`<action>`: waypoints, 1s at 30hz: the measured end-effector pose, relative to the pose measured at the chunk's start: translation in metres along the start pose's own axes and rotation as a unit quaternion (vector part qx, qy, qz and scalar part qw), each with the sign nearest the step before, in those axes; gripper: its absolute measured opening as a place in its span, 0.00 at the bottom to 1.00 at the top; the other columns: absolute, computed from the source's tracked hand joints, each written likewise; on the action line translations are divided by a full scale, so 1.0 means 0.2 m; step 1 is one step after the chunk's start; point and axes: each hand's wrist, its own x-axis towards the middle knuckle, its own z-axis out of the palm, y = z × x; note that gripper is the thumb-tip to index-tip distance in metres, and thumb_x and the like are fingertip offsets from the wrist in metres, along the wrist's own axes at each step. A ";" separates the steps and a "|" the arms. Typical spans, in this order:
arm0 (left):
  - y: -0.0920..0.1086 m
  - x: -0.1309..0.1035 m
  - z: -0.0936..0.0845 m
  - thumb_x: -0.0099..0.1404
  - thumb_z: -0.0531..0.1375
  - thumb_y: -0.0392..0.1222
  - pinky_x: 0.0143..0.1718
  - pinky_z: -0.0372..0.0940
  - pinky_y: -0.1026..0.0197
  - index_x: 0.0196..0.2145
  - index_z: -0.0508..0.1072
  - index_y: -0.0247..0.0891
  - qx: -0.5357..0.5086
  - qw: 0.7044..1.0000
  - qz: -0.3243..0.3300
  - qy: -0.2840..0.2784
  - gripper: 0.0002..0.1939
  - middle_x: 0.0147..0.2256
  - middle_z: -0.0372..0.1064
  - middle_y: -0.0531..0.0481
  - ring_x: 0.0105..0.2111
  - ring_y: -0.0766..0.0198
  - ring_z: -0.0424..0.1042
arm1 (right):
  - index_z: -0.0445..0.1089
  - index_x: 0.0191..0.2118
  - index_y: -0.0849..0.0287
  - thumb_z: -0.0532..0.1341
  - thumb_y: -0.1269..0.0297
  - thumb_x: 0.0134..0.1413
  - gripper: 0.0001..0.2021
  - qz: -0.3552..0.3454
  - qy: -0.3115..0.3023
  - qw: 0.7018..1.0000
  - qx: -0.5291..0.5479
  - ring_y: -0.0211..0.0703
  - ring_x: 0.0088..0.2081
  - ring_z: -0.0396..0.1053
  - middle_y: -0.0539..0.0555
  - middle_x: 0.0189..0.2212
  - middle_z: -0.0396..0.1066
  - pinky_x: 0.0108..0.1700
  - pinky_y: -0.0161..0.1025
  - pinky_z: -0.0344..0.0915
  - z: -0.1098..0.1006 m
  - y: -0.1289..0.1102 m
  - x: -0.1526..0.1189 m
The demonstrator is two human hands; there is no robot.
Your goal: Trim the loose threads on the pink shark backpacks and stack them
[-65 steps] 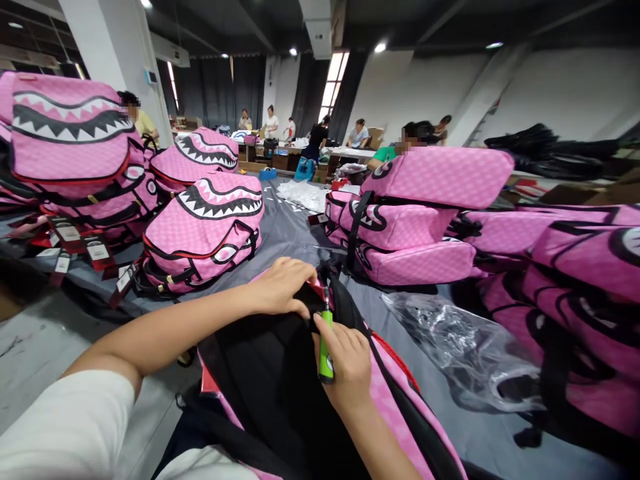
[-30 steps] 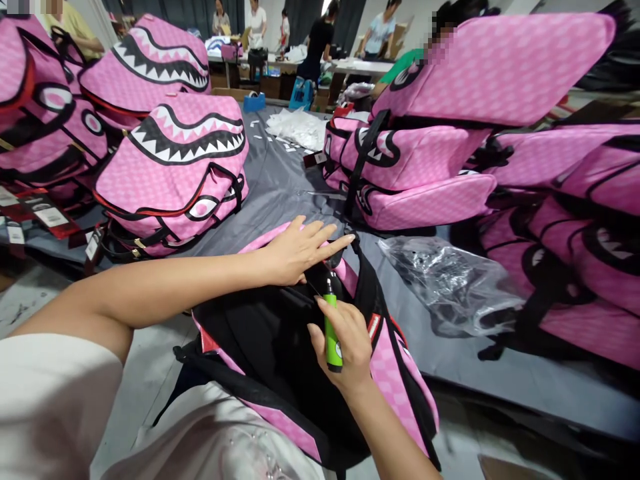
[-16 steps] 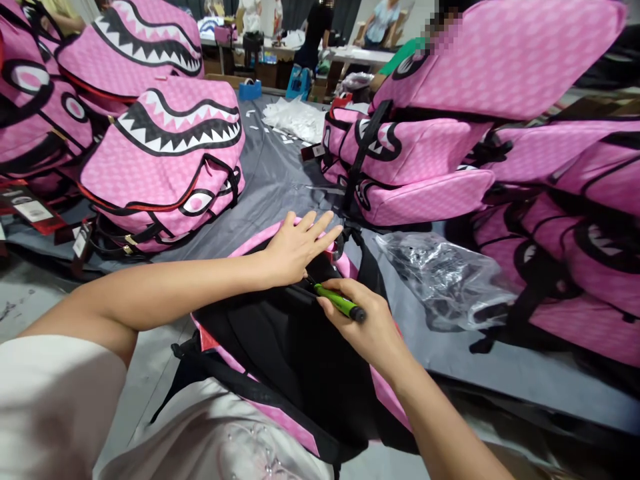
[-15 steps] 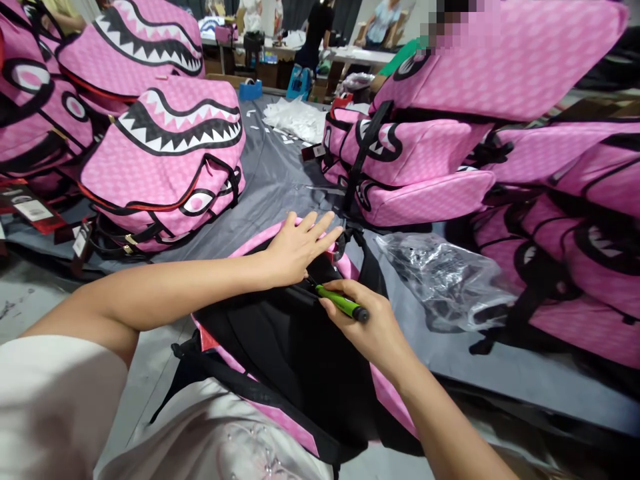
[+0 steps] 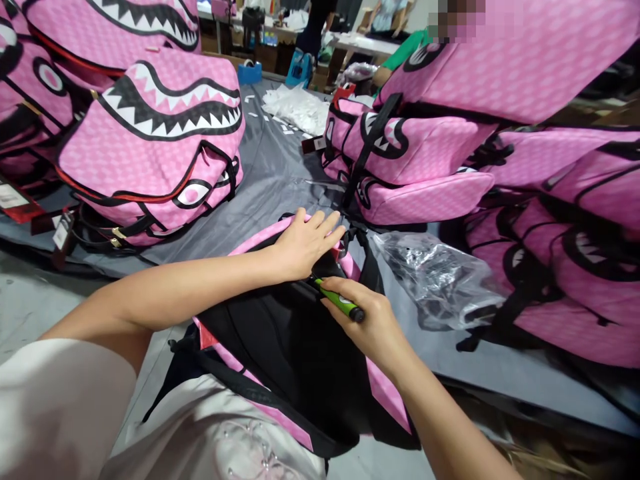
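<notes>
A pink and black backpack (image 5: 300,340) lies across the near edge of the table and my lap, its black side facing up. My left hand (image 5: 309,248) rests flat on its upper part, fingers stretched out toward the pink rim. In my right hand (image 5: 367,317) is a slim green-handled tool (image 5: 337,300) with a black butt end. Its dark tip points at the black fabric just beside my left palm. The very end of the tip is hidden, so its exact kind cannot be made out.
Pink shark-mouth backpacks (image 5: 165,133) with hang tags stand at the left. More pink bags (image 5: 420,150) are stacked at the right. A clear plastic bag (image 5: 440,280) lies right of my hands on the grey cloth (image 5: 270,163). Behind the stack shows a person's green sleeve (image 5: 407,50).
The view has shifted slightly, so the left backpacks sit lower-left and larger. My left hand has edged over the tool's tip. My right hand keeps its grip in nearly the same spot.
</notes>
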 end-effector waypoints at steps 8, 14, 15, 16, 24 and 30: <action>0.00 0.01 0.02 0.59 0.63 0.44 0.61 0.51 0.39 0.69 0.49 0.34 -0.004 1.000 0.001 0.007 0.45 0.70 0.41 0.37 0.63 0.43 0.50 | 0.76 0.48 0.56 0.65 0.59 0.58 0.13 0.042 -0.065 0.997 0.009 0.52 0.45 0.78 0.56 0.45 0.79 0.49 0.47 0.76 -0.05 -0.03 0.02; 0.00 0.02 0.03 0.61 0.61 0.43 0.61 0.51 0.40 0.69 0.50 0.35 0.001 1.000 0.005 0.010 0.42 0.70 0.43 0.38 0.63 0.43 0.51 | 0.74 0.48 0.55 0.62 0.64 0.59 0.12 0.064 -0.029 0.997 -0.019 0.49 0.43 0.78 0.56 0.44 0.79 0.47 0.44 0.75 -0.03 -0.05 0.03; 0.00 0.02 0.03 0.62 0.61 0.43 0.61 0.51 0.40 0.69 0.50 0.35 0.001 1.000 0.004 0.007 0.41 0.70 0.43 0.38 0.63 0.43 0.51 | 0.73 0.49 0.55 0.62 0.65 0.58 0.13 0.063 -0.028 0.998 -0.012 0.48 0.43 0.78 0.55 0.44 0.79 0.47 0.44 0.75 -0.02 -0.04 0.03; 0.00 0.02 0.03 0.62 0.60 0.44 0.61 0.51 0.40 0.69 0.50 0.36 0.002 1.000 0.002 0.004 0.41 0.70 0.43 0.38 0.63 0.44 0.51 | 0.72 0.50 0.55 0.62 0.65 0.58 0.14 0.059 -0.030 0.998 -0.005 0.49 0.43 0.78 0.55 0.44 0.79 0.47 0.45 0.75 -0.01 -0.04 0.04; 0.00 0.03 0.03 0.61 0.62 0.44 0.62 0.50 0.40 0.68 0.51 0.37 -0.010 1.000 0.001 0.002 0.41 0.69 0.44 0.39 0.62 0.45 0.53 | 0.75 0.46 0.56 0.58 0.71 0.59 0.12 0.006 -0.083 0.997 -0.002 0.48 0.50 0.76 0.56 0.49 0.77 0.54 0.45 0.74 -0.07 -0.02 0.06; 0.00 0.03 0.03 0.61 0.62 0.44 0.62 0.48 0.39 0.69 0.50 0.36 -0.016 1.000 0.003 0.004 0.42 0.69 0.43 0.39 0.62 0.43 0.51 | 0.75 0.46 0.57 0.58 0.72 0.58 0.13 -0.001 -0.086 0.996 -0.025 0.48 0.49 0.76 0.56 0.49 0.77 0.53 0.46 0.75 -0.06 -0.02 0.05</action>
